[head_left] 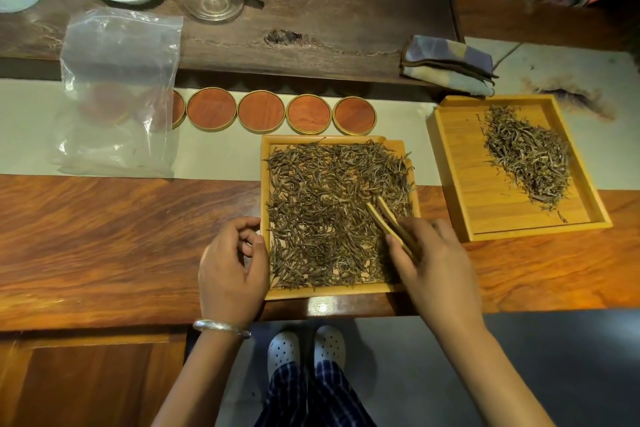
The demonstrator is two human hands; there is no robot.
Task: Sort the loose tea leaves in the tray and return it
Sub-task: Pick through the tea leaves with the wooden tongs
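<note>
Bamboo tongs sit pinched in the right hand, tips apart over tea leaves mid-frame; the left hand, fingers loosely curled, steadies the tray edge.

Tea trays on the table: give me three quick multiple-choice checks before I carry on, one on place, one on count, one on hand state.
1. Where do the tips of the wooden tongs sit?
A. Over the near tray's leaves
B. Over the far right tray
C. On the plastic bag

2. How many round wooden coasters show fully, clear of the bag?
A. Two
B. Four
C. Seven

3. What is the left hand doing?
A. Gripping the tongs
B. Lifting the folded cloth
C. Resting at the near tray's left edge, fingers loosely curled, holding nothing

Answers: A, the tips lie among that tray's leaves; B, four full discs in the row; C, the right hand holds the tongs.
</note>
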